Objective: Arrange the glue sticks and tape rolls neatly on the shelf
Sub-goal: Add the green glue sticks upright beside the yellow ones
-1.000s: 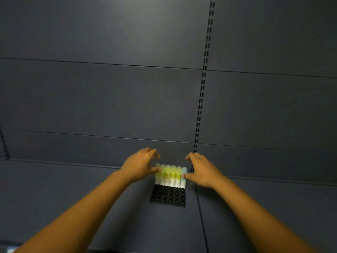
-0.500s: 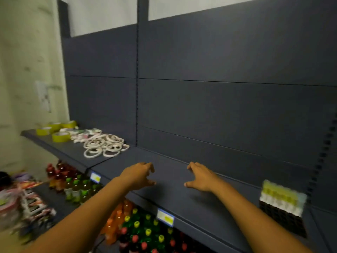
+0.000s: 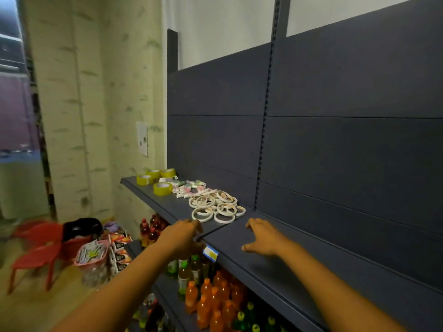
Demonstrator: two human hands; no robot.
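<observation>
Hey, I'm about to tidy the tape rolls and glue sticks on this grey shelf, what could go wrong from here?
1. The loose pile of thin white tape rings lies near the dark grey metal shelf front edge; a sweeping left hand could knock some onto the bottled drinks below.
2. The small white glue sticks lie on their sides and may roll.
3. The right hand must cross the rings to reach the yellow tape rolls.

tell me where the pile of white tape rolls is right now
In the head view, the white tape rolls lie heaped on the dark shelf, left of centre, just beyond the left hand, with the glue sticks behind them.
</observation>
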